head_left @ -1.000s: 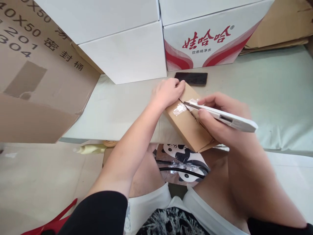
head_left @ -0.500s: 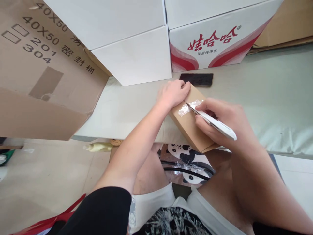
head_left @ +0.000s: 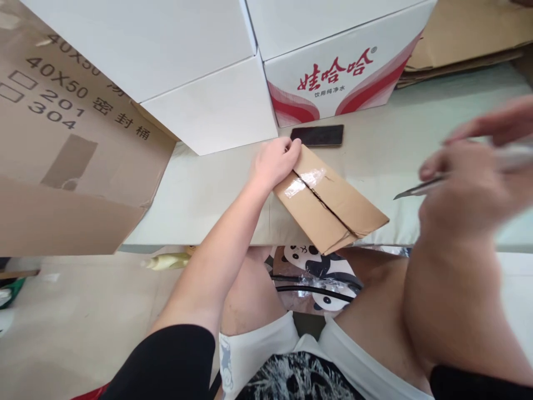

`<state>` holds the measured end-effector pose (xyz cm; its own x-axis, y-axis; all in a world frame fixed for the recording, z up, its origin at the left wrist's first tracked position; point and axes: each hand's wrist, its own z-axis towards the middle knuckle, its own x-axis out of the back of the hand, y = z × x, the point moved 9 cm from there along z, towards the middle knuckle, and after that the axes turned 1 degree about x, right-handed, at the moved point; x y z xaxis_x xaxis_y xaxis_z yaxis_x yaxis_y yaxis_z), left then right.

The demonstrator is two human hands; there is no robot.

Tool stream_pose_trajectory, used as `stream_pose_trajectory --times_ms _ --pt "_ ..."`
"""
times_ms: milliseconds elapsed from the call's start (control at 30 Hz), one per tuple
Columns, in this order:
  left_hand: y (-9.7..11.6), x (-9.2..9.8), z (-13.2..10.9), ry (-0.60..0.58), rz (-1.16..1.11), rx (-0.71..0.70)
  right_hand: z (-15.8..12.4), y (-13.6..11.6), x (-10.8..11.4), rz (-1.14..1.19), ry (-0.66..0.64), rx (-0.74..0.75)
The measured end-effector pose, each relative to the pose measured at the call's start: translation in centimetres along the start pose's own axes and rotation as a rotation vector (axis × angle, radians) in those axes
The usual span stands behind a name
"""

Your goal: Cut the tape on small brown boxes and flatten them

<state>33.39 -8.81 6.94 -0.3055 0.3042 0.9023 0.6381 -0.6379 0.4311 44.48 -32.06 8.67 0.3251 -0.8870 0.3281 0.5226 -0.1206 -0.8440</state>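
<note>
Left hand (head_left: 275, 161) lies palm-down on the far end of the small cardboard box (head_left: 333, 208), fingers curled loosely over its edge, pressing rather than clasping. Right hand (head_left: 470, 183), blurred, is clenched around a utility knife (head_left: 416, 191) held in the air well apart from the box, its bared tip pointing left. I judge the exposed blade the main hazard: a sweep toward the box could meet the steadying fingers, which sit just beside the seam. The box overhangs the near edge of the surface (head_left: 216, 189) and could tip onto the lap if the press slackens. It is flat and brown and lies aslant, and a wrinkled strip of clear tape (head_left: 303, 182) crosses the dark seam between its flaps. I cannot tell whether the tape is cut through.
</note>
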Motion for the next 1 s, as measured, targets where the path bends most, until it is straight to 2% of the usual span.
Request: stream_pose_trajectory --times_ms 33,67,167,233,333,400,467,567,633,667,733,833,933,1000 --pt "-0.1 0.2 0.0 0.024 -0.004 0.007 0.5 1.0 0.0 -0.078 0.042 -0.05" --pt "-0.1 0.4 0.0 0.047 -0.01 0.011 0.9 2.3 -0.7 -0.173 0.007 -0.125" --pt "-0.2 0.7 -0.2 0.089 -0.033 0.005 0.6 6.7 -4.3 -0.446 -0.339 -0.346" --pt "-0.2 0.7 -0.3 0.092 -0.038 -0.005 0.1 8.2 -5.6 -0.524 -0.488 -0.367" --pt "-0.1 0.8 -0.4 0.108 -0.052 -0.024 0.1 8.5 -5.0 -0.528 -0.493 -0.376" --pt "-0.1 0.9 -0.4 0.128 -0.071 -0.037 0.4 7.1 -3.8 -0.429 -0.431 -0.332" --pt "-0.2 0.9 -0.3 0.139 -0.087 -0.049 0.2 4.0 -3.2 -0.239 -0.437 -0.15" --pt "-0.2 0.9 -0.2 0.147 -0.101 -0.059 -2.3 -1.9 -4.0 -0.052 -0.676 0.204" --pt "-0.2 0.9 -0.2 0.156 -0.104 -0.068 -4.3 -3.9 -4.7 -0.085 -0.824 0.312" --pt "-0.1 1.0 -0.2 0.158 -0.103 -0.076 -4.7 -4.4 -4.8 -0.113 -0.854 0.324" --pt "0.0 1.1 -0.3 0.159 -0.099 -0.09 -4.5 -4.9 -4.6 -0.14 -0.83 0.315" --pt "-0.1 1.4 -0.7 0.16 -0.106 -0.098 -2.6 -4.8 -3.4 -0.156 -0.668 0.281" --pt "-0.1 1.6 -2.2 0.143 -0.12 -0.15 -0.6 -3.8 -1.4 -0.179 -0.41 0.222" --pt "0.3 1.9 -4.0 0.142 -0.12 -0.228 0.4 -2.8 0.3 -0.225 -0.174 0.173"
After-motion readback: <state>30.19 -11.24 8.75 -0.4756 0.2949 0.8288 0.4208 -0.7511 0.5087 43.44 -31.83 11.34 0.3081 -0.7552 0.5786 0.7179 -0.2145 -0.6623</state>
